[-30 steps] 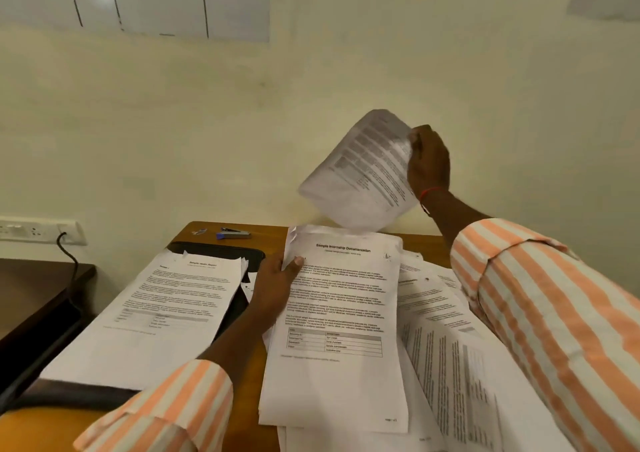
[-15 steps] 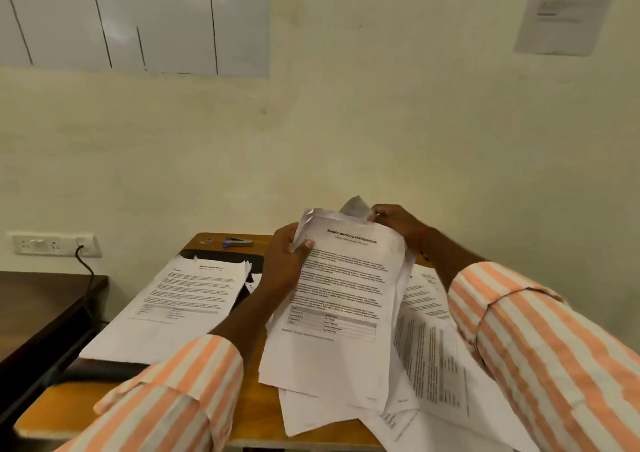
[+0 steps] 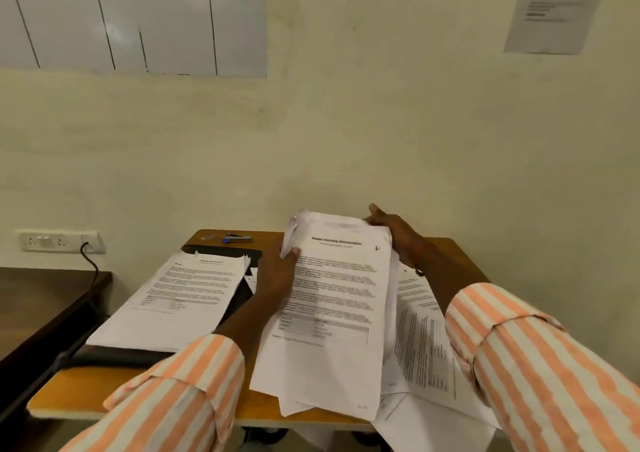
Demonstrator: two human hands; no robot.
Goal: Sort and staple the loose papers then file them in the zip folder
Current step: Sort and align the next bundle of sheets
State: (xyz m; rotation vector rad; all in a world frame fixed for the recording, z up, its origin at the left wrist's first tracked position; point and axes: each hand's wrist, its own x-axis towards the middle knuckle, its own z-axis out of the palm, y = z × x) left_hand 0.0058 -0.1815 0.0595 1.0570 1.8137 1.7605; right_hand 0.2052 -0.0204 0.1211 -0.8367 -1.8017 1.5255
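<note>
A stack of printed sheets (image 3: 332,313), headed by a titled page, is tilted up over the middle of the wooden desk (image 3: 104,392). My left hand (image 3: 277,271) grips its upper left edge, thumb on the front. At the stack's top right corner, my right hand (image 3: 394,233) holds the sheets, fingers behind them. A second pile of papers (image 3: 180,299) lies on a black zip folder (image 3: 114,356) at the left. Loose sheets (image 3: 426,341) are spread under my right forearm. A small stapler (image 3: 239,238) with a blue end lies at the desk's far edge.
The desk stands against a pale wall. A darker table (image 3: 45,299) adjoins it on the left, below a wall socket (image 3: 59,242) with a black cable. Some loose sheets overhang the desk's near right edge (image 3: 433,427). A small clip (image 3: 206,237) lies beside the stapler.
My right hand brought the raised sheet down behind the stack held by my left hand, and now holds the stack's top right corner. The stack is tilted up more.
</note>
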